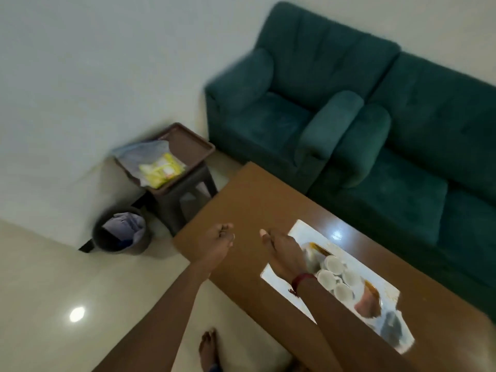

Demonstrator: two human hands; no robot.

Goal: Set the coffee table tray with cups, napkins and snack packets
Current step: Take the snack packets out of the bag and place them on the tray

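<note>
On the bench [241,208], right of centre: white tray [300,229] with four white cups [338,277] clustered mid-tray, open ends up, touching or nearly so. Brown-orange items lie at each end of the cluster, blurred, can't tell what they are. A dark blurred patch sits at the tray's near end.

Left hand [218,244] hovers over the bench's left edge, empty, fingers [226,229] curled loosely together, not gripping anything. Right hand [285,253] is over the tray's left edge, empty, fingers [265,234] extended and close together, pointing away. A red band [302,281] is on the right wrist. Contact with the tray: can't tell.

Snack packets [161,170]: yellow, lying on a brown tray [193,146] on top of a dark stool [185,200] by the wall, well apart from the white tray. A clear plastic bag [139,154] lies beside and partly under them. Napkins: can't pick any out.

A dark bin [120,232] stands on the floor near the stool, with a pale liner or paper inside.

Bench top is brown, glossy, with light glare near the tray's far side. Two teal armchairs [295,108] sit side by side along the bench's far side, against a white wall. Floor [53,277] is pale, glossy tile with a lamp reflection. A bare foot [209,347] stands at bottom centre. Whole frame is motion-blurred.
</note>
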